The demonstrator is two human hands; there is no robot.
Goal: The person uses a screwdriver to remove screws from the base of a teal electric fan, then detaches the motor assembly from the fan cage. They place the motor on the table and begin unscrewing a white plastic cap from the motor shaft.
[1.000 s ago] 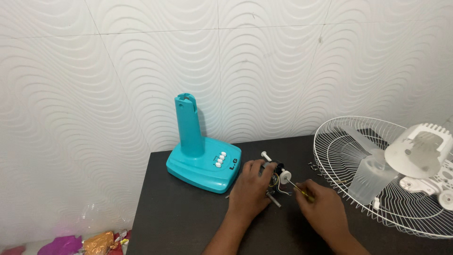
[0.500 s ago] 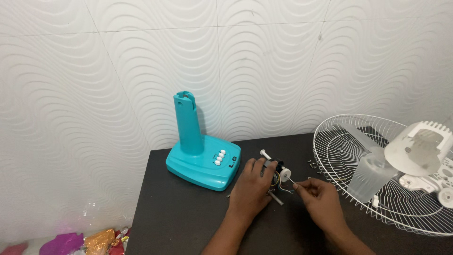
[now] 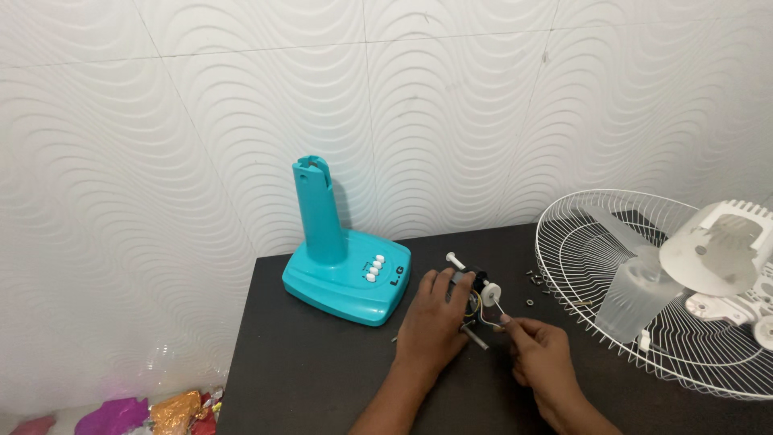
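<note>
Under both hands stretches a dark table (image 3: pixel 322 379), and well off to the right of the right hand a white wire fan guard (image 3: pixel 596 242) lies flat on it, with a translucent fan blade (image 3: pixel 636 290) and a white plastic motor housing (image 3: pixel 717 250) resting in and over it. To the left of the left hand, just beyond its knuckles, stands a turquoise fan base (image 3: pixel 346 278) with an upright neck and a row of white buttons. The left hand (image 3: pixel 431 322) reaches forward from the bottom edge, forearm angled up and to the right, palm down and fingers curled over a small fan motor (image 3: pixel 475 294), gripping it against the table; the motor's white round end and coloured wires show just past the fingertips, between the two hands. The right hand (image 3: pixel 539 354) comes in from the lower right, wrist low, thumb and forefinger pinched shut on a thin screwdriver (image 3: pixel 501 310) whose shaft slants up toward the motor's white end. A metal shaft (image 3: pixel 477 338) pokes out below the left hand's fingers. A few small screws (image 3: pixel 533 280) lie beyond the right hand, near the guard's rim.
</note>
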